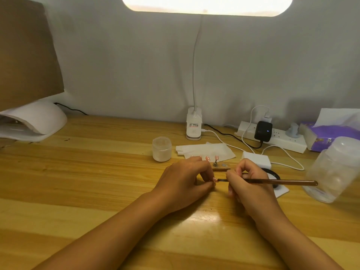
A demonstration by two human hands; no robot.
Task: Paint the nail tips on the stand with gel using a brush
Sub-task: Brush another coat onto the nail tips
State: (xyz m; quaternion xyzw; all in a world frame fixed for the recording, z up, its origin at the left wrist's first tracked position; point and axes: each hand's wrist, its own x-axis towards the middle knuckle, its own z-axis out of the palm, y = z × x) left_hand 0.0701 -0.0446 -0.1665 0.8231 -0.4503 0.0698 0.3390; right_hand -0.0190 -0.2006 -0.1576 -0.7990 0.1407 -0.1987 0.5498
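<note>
Near the table's middle, the left hand [187, 178] pinches 1 nail tip [214, 179] while the right hand [247, 182] grips the brush [272, 181], bristles touching it. On the stand [221, 169] behind, 2 tips [212, 158] look decorated; painting seems midway.

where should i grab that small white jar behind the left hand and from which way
Grip the small white jar round its wall just below the lid, coming from above and the front left. It stands upright and apart; folded wipes lie close on its right.
</note>
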